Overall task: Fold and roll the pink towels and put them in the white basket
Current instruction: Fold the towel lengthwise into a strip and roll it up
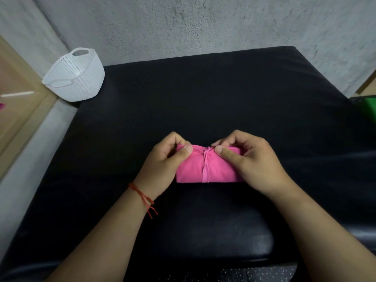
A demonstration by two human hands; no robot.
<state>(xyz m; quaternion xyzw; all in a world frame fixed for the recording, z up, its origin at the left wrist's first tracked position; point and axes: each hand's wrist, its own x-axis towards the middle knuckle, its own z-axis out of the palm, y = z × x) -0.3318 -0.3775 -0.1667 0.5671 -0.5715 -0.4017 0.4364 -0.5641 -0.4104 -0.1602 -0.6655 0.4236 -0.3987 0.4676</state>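
Pinching its far edge, left hand and right hand hold the pink towel lying crosswise, white basket beyond the mat's far-left corner.

Edge-cut green object, perhaps a box

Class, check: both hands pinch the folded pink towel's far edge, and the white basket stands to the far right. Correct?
No. In the head view the white basket stands far left, not right. The left hand and right hand do pinch the pink towel.

Matt pink cloth towel; glossy black padded surface.
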